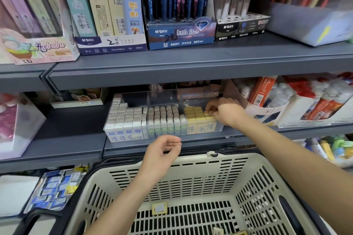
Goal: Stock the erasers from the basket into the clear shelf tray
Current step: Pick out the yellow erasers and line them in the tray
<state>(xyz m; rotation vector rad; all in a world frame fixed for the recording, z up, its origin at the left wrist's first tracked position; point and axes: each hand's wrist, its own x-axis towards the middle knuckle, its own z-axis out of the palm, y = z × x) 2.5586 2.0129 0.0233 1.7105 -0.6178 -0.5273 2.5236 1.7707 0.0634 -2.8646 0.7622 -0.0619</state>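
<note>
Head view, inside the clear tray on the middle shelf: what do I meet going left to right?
Blue-labelled white erasers → green-labelled white erasers → yellow erasers → right hand, pinching one of the yellow erasers at the tray's right end.

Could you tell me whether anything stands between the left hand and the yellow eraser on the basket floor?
Nothing visible does. The left hand hangs empty above the basket rim, and the yellow eraser lies uncovered on the open floor below.

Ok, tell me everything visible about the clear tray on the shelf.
The clear tray is a transparent plastic box, upright on the grey shelf, open-topped. White erasers fill its left, rounded green-banded ones its middle, yellow erasers its right; the rear is partly empty. The right hand pinches a yellow eraser there.
</note>
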